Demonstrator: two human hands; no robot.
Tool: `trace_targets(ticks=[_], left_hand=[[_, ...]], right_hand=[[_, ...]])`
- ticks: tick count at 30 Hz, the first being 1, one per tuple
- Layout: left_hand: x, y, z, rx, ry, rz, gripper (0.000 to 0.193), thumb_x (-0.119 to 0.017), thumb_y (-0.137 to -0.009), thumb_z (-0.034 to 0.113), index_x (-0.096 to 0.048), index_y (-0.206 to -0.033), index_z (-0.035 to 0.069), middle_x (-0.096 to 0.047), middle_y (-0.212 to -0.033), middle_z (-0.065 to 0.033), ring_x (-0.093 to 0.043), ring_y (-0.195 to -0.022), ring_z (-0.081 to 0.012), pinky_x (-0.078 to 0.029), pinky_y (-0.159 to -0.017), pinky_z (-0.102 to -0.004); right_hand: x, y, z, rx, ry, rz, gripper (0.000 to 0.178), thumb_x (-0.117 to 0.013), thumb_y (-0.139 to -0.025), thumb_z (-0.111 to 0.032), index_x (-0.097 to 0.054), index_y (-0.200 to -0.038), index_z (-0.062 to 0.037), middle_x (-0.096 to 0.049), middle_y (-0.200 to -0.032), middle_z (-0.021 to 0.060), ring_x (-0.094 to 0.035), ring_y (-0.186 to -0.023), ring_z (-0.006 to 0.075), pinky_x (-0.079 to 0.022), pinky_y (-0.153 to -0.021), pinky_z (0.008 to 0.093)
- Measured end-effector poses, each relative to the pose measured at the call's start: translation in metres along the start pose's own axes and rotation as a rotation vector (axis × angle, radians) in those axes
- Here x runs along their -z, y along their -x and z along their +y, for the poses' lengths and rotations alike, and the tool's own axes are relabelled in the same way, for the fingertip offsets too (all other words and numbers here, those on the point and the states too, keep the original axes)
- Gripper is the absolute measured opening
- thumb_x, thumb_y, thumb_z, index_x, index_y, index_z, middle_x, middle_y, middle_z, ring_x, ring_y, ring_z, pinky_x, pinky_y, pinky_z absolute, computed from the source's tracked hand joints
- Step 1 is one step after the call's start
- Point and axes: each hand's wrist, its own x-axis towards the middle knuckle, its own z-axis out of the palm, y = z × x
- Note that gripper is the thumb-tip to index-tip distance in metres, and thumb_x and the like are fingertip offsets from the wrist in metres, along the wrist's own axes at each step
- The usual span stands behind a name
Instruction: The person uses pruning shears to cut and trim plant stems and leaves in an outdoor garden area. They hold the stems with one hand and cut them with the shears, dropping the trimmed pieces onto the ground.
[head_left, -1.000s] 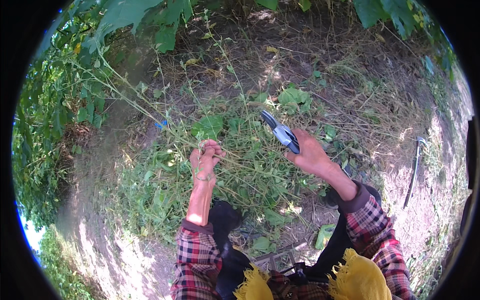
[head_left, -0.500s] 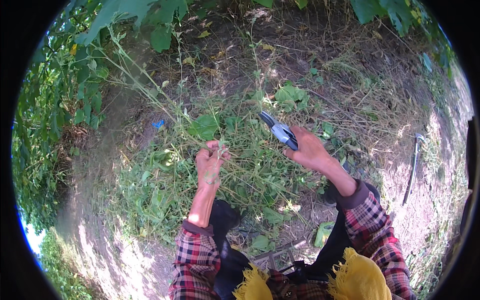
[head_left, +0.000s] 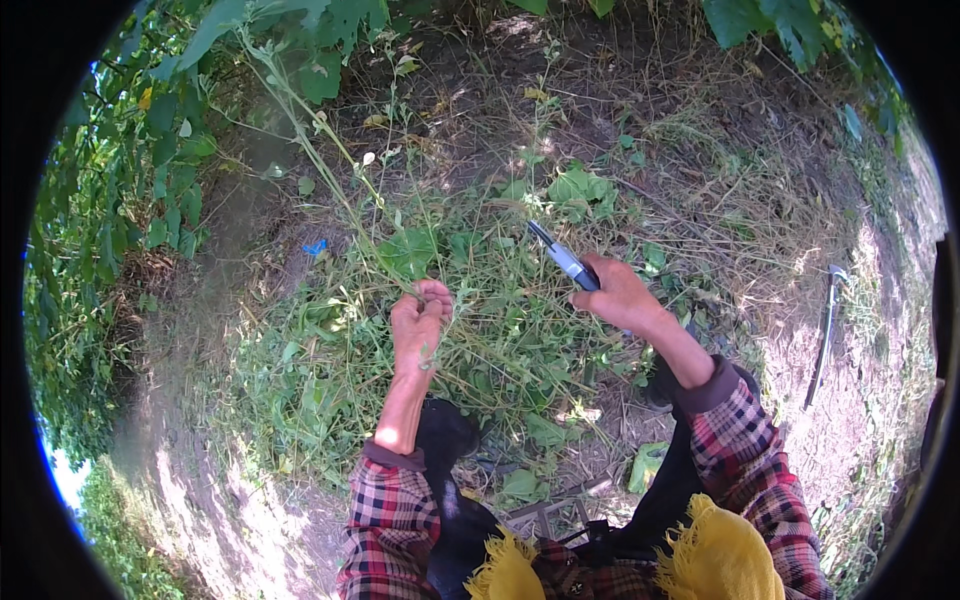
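My left hand (head_left: pixel 420 318) is closed around the base of long green weed stems (head_left: pixel 330 172), which lean up and to the left with small pale leaves. In my right hand (head_left: pixel 622 297) are pruning shears (head_left: pixel 564 262), their dark blades pointing up and left, apart from the stems. Their lower handle is hidden by my fingers. Beneath both hands spreads a tangled heap of cut green weeds (head_left: pixel 500 350), and a broad green leaf (head_left: pixel 408 253) lies just beyond my left hand.
A long curved tool (head_left: pixel 826 335) lies on bare soil at the right. A small blue scrap (head_left: pixel 316 247) rests left of the heap. Leafy bushes (head_left: pixel 110 200) stand along the left edge. My dark shoe (head_left: pixel 447 428) is beside the heap, and a yellow fringed cloth (head_left: pixel 720 555) hangs in front of me.
The weed stems in my left hand have swung rightward and stand more upright. My right hand has turned slightly, and the shears look narrower, seen more edge-on.
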Motion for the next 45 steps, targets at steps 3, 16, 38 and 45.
trace_targets(ticks=[3,16,38,45], left_hand=[[0.002,0.000,0.001,-0.019,0.005,0.010,0.014,-0.048,-0.091,-0.004,-0.058,-0.100,0.000,-0.060,-0.088,-0.0076,-0.062,-0.079,-0.0148,-0.055,-0.068,-0.0279],[0.018,-0.003,0.003,-0.038,0.063,0.023,0.019,-0.054,-0.088,-0.004,-0.054,-0.108,-0.003,-0.060,-0.089,-0.0119,-0.061,-0.075,-0.0164,-0.055,-0.066,-0.0283],[0.012,0.000,0.014,-0.024,0.017,0.062,0.018,-0.046,-0.086,-0.009,-0.057,-0.098,-0.002,-0.061,-0.085,-0.0078,-0.059,-0.072,-0.0132,-0.052,-0.066,-0.0255],[0.017,-0.002,0.012,0.001,-0.014,0.050,0.017,-0.052,-0.089,-0.003,-0.055,-0.106,-0.003,-0.062,-0.089,-0.0103,-0.062,-0.074,-0.0157,-0.056,-0.070,-0.0276]], right_hand=[[-0.003,-0.002,0.002,0.012,0.027,0.011,0.032,-0.066,-0.070,-0.022,-0.052,-0.088,0.0006,-0.053,-0.068,0.0131,-0.052,-0.063,0.0259,-0.040,-0.061,0.0404],[-0.003,0.000,-0.009,0.004,0.061,-0.017,0.032,-0.063,-0.072,-0.017,-0.052,-0.096,0.0016,-0.056,-0.071,0.0154,-0.057,-0.066,0.0275,-0.044,-0.062,0.0407],[-0.008,-0.002,0.011,0.052,-0.251,-0.132,0.048,-0.068,-0.072,-0.028,-0.055,-0.106,0.0028,-0.052,-0.074,0.0078,-0.051,-0.070,0.0223,-0.040,-0.065,0.0361],[-0.004,-0.002,0.014,-0.020,-0.409,-0.201,0.049,-0.068,-0.072,-0.029,-0.053,-0.106,0.0033,-0.054,-0.075,0.0086,-0.053,-0.071,0.0240,-0.041,-0.066,0.0372]])
